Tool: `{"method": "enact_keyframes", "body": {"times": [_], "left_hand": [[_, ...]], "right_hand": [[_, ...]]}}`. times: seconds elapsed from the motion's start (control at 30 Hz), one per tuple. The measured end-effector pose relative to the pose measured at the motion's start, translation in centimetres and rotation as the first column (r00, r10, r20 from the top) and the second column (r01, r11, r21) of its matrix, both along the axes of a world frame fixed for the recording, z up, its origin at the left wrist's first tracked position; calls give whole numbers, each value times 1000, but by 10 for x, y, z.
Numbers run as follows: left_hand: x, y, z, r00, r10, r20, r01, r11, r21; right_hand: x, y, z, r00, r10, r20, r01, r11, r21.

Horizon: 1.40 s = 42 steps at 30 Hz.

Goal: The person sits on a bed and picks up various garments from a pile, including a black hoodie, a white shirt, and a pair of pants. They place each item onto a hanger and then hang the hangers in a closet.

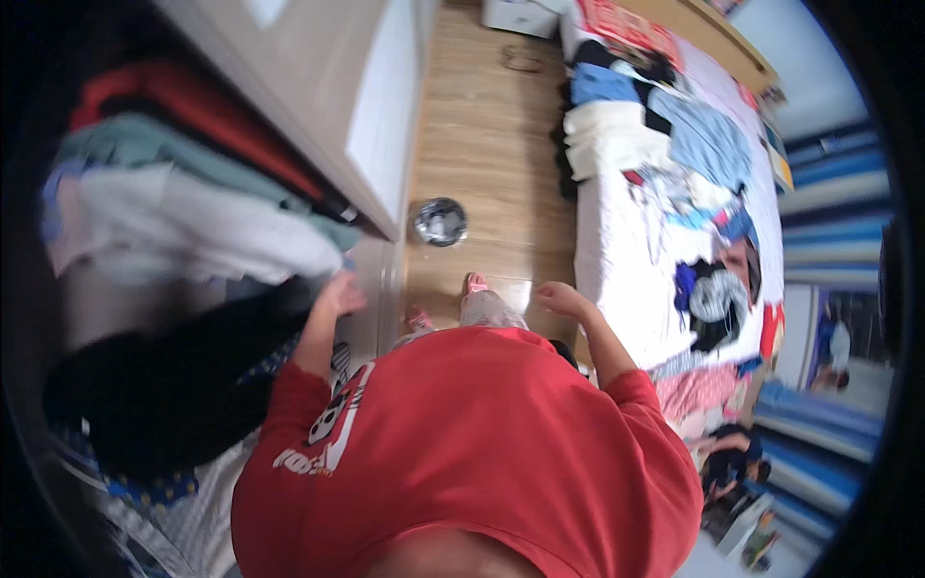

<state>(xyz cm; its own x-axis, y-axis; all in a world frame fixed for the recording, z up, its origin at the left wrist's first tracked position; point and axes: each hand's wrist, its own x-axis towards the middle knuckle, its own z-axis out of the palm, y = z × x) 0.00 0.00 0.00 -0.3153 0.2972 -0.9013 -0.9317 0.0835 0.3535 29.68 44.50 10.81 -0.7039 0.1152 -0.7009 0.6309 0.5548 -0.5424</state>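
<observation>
My left hand is at the front edge of an open wardrobe on the left, close to the end of a white garment. Its fingers look loosely spread, and I see nothing held; whether it touches the cloth I cannot tell. A grey-green garment, a red one and dark clothes lie or hang around the white one. My right hand hovers beside the near edge of the bed, with bent, loosely parted fingers and no object visible in it.
Clothes lie on the bed: white folded fabric, a light blue shirt and a grey-and-black pile. A small bin stands on the wooden floor by the wardrobe door. Another person is at the lower right.
</observation>
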Motion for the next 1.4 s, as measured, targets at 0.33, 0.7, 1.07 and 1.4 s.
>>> {"method": "enact_keyframes", "body": {"times": [0.33, 0.7, 1.07, 1.4], "left_hand": [[200, 169, 10, 561, -792, -240, 738, 610, -289], [331, 363, 51, 733, -668, -129, 620, 734, -275], [375, 551, -1, 445, -833, -330, 861, 499, -99], [387, 646, -161, 598, -398, -695, 9, 871, -491]], "right_hand": [[18, 102, -52, 864, 479, 154, -501, 849, 169], [54, 350, -66, 877, 463, -129, -474, 789, -391], [74, 536, -159, 618, 783, 63, -775, 621, -121], [129, 652, -255, 932, -66, 356, 9, 987, 161]]}}
